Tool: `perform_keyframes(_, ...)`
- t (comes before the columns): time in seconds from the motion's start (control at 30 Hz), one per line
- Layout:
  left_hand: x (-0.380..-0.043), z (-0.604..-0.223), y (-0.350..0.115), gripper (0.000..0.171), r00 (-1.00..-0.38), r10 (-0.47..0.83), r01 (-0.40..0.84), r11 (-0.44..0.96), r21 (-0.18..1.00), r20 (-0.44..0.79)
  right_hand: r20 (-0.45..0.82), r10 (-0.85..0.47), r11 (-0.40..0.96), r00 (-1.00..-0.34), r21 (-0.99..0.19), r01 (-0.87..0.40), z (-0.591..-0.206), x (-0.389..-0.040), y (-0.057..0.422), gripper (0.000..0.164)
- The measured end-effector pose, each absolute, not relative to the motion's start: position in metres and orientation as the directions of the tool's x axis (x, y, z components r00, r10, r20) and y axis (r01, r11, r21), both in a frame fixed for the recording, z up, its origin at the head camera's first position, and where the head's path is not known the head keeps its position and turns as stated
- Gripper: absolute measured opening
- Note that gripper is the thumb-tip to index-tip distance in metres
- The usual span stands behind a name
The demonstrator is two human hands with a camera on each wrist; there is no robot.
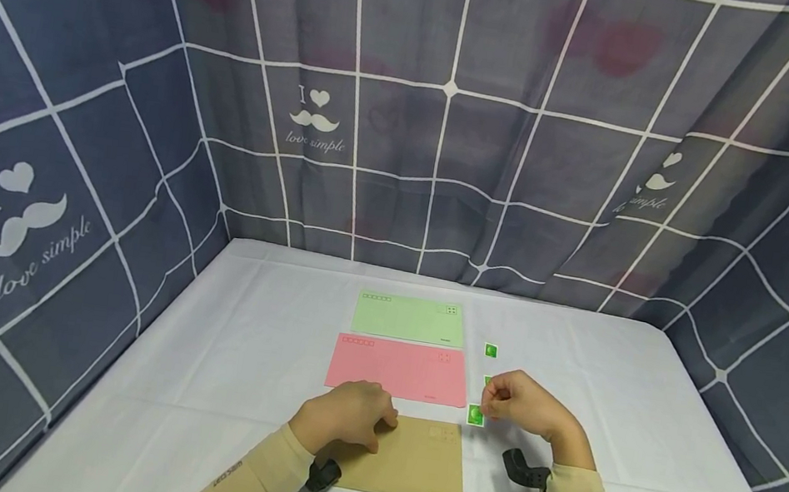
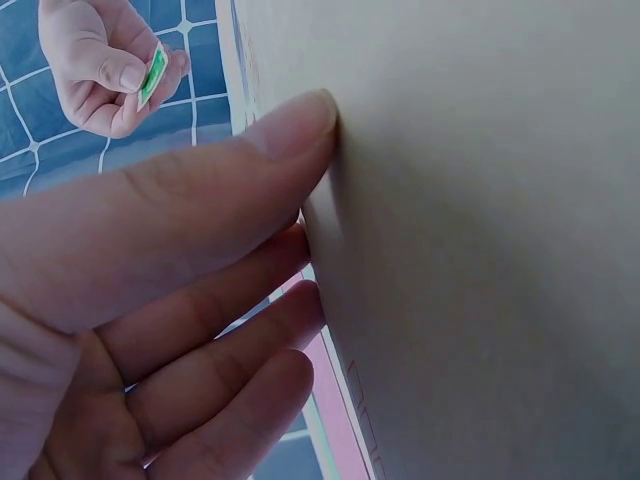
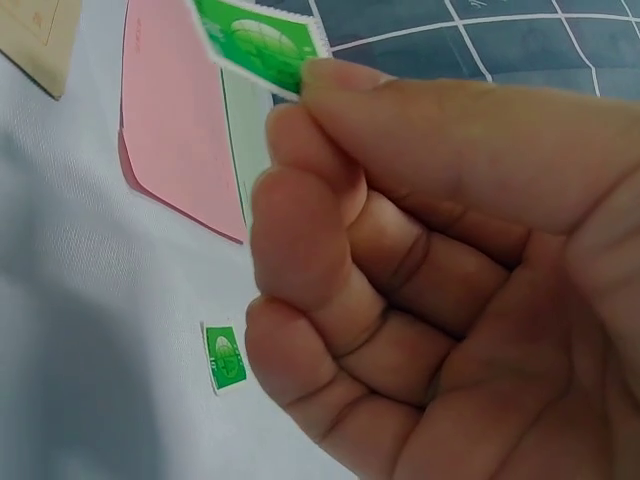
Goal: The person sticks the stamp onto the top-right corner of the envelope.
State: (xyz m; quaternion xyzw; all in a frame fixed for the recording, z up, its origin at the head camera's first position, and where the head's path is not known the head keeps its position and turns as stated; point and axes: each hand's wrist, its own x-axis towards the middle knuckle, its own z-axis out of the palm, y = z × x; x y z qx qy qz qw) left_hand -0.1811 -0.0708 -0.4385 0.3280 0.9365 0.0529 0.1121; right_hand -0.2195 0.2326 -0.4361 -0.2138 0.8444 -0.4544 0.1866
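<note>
My left hand rests on the left part of the brown envelope, thumb and fingertips touching its face. Close up in the left wrist view, the thumb presses the paper, with the other fingers loosely bent. My right hand pinches a green stamp with a white perforated edge between thumb and index finger. That held stamp shows a pale round print in the right wrist view. It is just right of the gap between the brown and pink envelopes.
A pink envelope lies beyond the brown one, and a green envelope beyond that. One loose stamp lies right of the green envelope. Another stamp is partly hidden behind my right hand. A dark checked curtain surrounds the white table.
</note>
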Motion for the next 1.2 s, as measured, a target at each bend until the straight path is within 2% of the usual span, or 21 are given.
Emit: perform_keyframes(1.2,-0.180,-0.440,-0.072,0.041,-0.760,0.632,0.613,0.774,0.157,-0.152,-0.087,-0.581,0.427,-0.809,-0.879,-0.213,-0.443,-0.221,0.218,0.005)
